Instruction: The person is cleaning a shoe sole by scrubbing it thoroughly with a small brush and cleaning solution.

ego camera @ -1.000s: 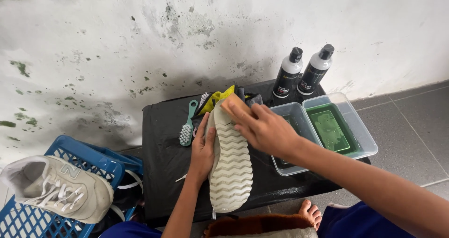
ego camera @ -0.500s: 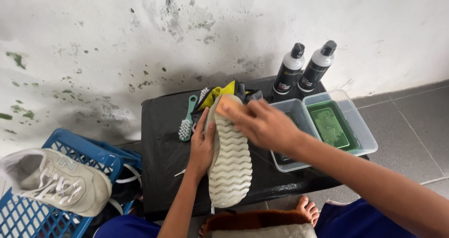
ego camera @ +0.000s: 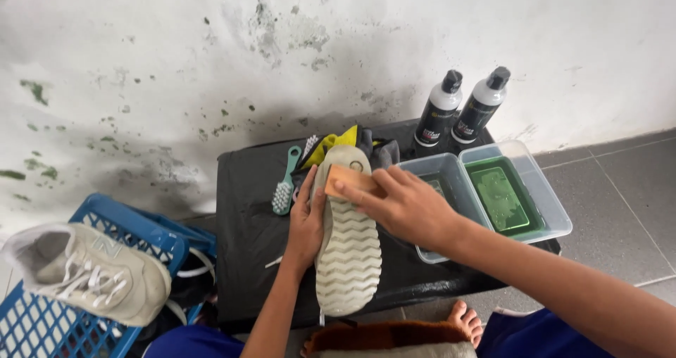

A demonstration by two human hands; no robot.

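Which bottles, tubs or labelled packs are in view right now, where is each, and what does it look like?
Left bottle: back of the black table, by the wall; white with a black cap and dark label.
Right bottle: beside it, same look.
Clear tub: in front of the bottles; rectangular.
Second tub: to its right; clear, with a green inside.
No signs or screens.

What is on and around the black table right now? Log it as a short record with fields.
left hand: steadies the upturned shoe by its side, sole facing up
right hand: presses a wooden-backed brush onto the sole near the toe
table: black, holding a teal brush and yellow cloth
tubs: two clear tubs, the right one with green liquid
bottles: two black-and-white bottles by the wall
crate: blue, second shoe resting on it
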